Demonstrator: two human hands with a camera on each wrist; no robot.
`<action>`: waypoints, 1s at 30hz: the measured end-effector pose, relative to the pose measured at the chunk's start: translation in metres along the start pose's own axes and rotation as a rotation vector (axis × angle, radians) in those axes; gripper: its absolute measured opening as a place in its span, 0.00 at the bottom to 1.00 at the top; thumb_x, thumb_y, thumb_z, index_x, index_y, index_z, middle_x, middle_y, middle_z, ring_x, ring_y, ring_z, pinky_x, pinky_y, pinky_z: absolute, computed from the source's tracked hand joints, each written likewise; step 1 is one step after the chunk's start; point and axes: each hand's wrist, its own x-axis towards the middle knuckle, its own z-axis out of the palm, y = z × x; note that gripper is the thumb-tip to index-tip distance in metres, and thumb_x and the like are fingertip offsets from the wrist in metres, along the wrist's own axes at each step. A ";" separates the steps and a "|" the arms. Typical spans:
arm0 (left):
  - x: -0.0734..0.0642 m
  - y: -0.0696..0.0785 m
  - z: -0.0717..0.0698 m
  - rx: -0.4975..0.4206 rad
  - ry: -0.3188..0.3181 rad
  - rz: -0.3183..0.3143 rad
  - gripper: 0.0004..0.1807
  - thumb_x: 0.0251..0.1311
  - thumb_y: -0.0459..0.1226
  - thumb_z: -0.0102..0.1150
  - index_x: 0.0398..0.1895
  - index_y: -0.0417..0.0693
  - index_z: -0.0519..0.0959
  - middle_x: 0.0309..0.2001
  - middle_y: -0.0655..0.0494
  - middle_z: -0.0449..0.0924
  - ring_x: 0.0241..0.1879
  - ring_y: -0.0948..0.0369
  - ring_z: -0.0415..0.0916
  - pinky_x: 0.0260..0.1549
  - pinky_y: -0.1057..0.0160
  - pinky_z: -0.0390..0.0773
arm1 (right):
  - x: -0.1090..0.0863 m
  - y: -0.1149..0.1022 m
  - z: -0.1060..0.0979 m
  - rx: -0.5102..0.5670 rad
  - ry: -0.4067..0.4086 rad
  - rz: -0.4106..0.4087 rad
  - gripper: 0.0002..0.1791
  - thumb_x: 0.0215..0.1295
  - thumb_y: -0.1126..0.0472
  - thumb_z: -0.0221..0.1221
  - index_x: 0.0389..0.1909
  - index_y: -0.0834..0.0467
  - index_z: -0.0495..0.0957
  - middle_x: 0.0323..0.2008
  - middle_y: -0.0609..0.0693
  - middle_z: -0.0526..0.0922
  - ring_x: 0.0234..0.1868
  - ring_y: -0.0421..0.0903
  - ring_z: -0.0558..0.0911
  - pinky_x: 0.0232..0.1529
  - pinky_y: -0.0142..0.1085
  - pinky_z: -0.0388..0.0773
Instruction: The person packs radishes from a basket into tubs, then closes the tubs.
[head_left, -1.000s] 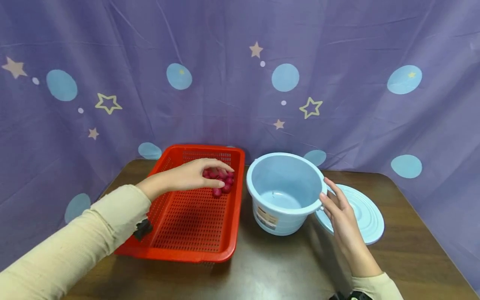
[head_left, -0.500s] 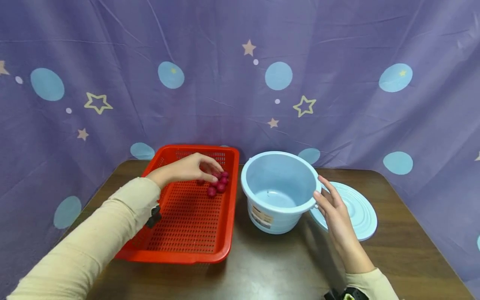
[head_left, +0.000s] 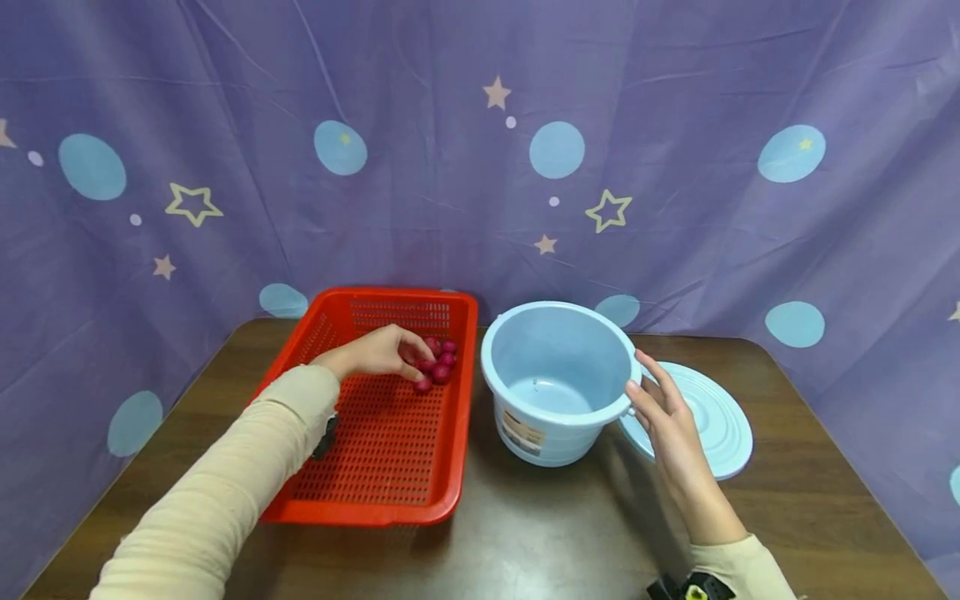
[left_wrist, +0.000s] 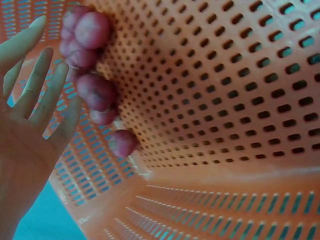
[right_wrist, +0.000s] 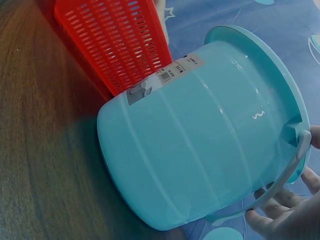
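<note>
Several small red onions [head_left: 441, 373] lie in a cluster at the right side of a red perforated plastic basket [head_left: 375, 511]. My left hand [head_left: 384, 352] is down in the basket, its fingertips right at the onions. In the left wrist view, the fingers of that hand [left_wrist: 37, 105] are spread beside the onions [left_wrist: 95, 90], with nothing between them. A light blue bucket [head_left: 551, 437] stands right of the basket, with nothing visible on its floor. My right hand [head_left: 675, 433] grips the bucket's right rim between thumb and fingers, beside the lowered handle [right_wrist: 280, 182].
Partly behind my right hand, a round light blue lid [head_left: 723, 421] lies on the brown wooden table [head_left: 817, 500]. A purple curtain [head_left: 420, 150] with stars and dots hangs behind the table's back edge. The bucket bears a paper label [head_left: 523, 432].
My left hand has moved lower and closer to the onions, and some of them have shifted. My right hand stays on the bucket's rim. The head view has turned slightly right.
</note>
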 end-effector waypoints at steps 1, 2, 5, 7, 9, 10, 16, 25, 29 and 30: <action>0.000 -0.002 0.001 0.011 0.002 -0.002 0.16 0.53 0.30 0.72 0.46 0.37 0.84 0.44 0.45 0.85 0.40 0.57 0.80 0.42 0.60 0.77 | 0.000 0.000 0.000 -0.001 0.000 -0.001 0.32 0.76 0.57 0.51 0.77 0.54 0.53 0.74 0.58 0.56 0.72 0.49 0.60 0.66 0.32 0.62; 0.000 -0.005 0.002 0.019 0.003 -0.002 0.16 0.52 0.30 0.73 0.46 0.37 0.84 0.43 0.45 0.85 0.40 0.57 0.80 0.41 0.60 0.77 | 0.000 0.000 0.000 -0.002 -0.001 -0.003 0.32 0.76 0.57 0.51 0.77 0.54 0.53 0.74 0.58 0.56 0.72 0.49 0.60 0.65 0.31 0.62; 0.001 -0.011 0.005 0.009 -0.006 0.016 0.16 0.51 0.28 0.73 0.44 0.36 0.84 0.41 0.45 0.85 0.38 0.57 0.80 0.40 0.60 0.78 | 0.000 0.000 0.000 -0.005 -0.002 -0.010 0.32 0.76 0.57 0.51 0.77 0.54 0.53 0.74 0.58 0.56 0.72 0.49 0.60 0.64 0.30 0.63; 0.001 -0.015 0.007 -0.009 -0.008 0.017 0.16 0.50 0.26 0.72 0.44 0.35 0.84 0.40 0.45 0.85 0.38 0.56 0.81 0.39 0.61 0.79 | 0.000 0.001 0.000 -0.006 -0.002 -0.013 0.32 0.76 0.57 0.51 0.77 0.54 0.54 0.74 0.58 0.56 0.72 0.49 0.60 0.64 0.30 0.63; 0.002 -0.018 0.009 -0.025 -0.008 0.020 0.16 0.50 0.25 0.72 0.44 0.34 0.84 0.39 0.45 0.85 0.38 0.55 0.82 0.39 0.61 0.80 | 0.000 0.001 0.000 -0.005 -0.001 -0.014 0.32 0.76 0.57 0.51 0.77 0.54 0.54 0.74 0.58 0.56 0.72 0.49 0.60 0.64 0.30 0.63; 0.002 -0.019 0.010 -0.026 -0.004 0.015 0.16 0.50 0.25 0.72 0.44 0.34 0.84 0.39 0.45 0.85 0.38 0.55 0.82 0.39 0.61 0.80 | 0.000 0.001 0.000 -0.005 0.000 -0.014 0.32 0.76 0.57 0.51 0.77 0.54 0.54 0.74 0.58 0.56 0.72 0.49 0.60 0.63 0.30 0.63; 0.002 -0.024 0.016 0.019 0.005 -0.015 0.16 0.50 0.27 0.73 0.44 0.36 0.84 0.38 0.48 0.85 0.38 0.56 0.82 0.40 0.60 0.80 | 0.001 0.002 0.000 -0.010 0.000 -0.012 0.32 0.76 0.57 0.52 0.77 0.54 0.54 0.74 0.58 0.57 0.71 0.48 0.61 0.62 0.28 0.64; 0.004 -0.028 0.022 0.062 0.015 -0.007 0.17 0.49 0.29 0.75 0.43 0.38 0.82 0.37 0.50 0.83 0.36 0.59 0.80 0.39 0.60 0.80 | -0.001 0.003 0.000 -0.022 -0.005 -0.022 0.32 0.76 0.55 0.51 0.77 0.54 0.54 0.73 0.59 0.57 0.71 0.48 0.61 0.60 0.26 0.65; 0.005 -0.030 0.024 0.066 0.029 -0.002 0.16 0.49 0.30 0.75 0.40 0.39 0.79 0.35 0.50 0.81 0.35 0.58 0.78 0.37 0.61 0.78 | -0.001 0.003 0.000 -0.019 -0.006 -0.020 0.32 0.76 0.56 0.52 0.77 0.53 0.54 0.73 0.60 0.57 0.71 0.48 0.61 0.61 0.27 0.64; 0.005 -0.030 0.025 0.071 0.033 0.000 0.16 0.49 0.30 0.75 0.39 0.40 0.79 0.35 0.50 0.80 0.36 0.57 0.77 0.36 0.61 0.77 | -0.001 0.003 0.000 -0.020 -0.006 -0.018 0.32 0.76 0.56 0.51 0.77 0.53 0.54 0.73 0.60 0.57 0.71 0.48 0.61 0.61 0.27 0.64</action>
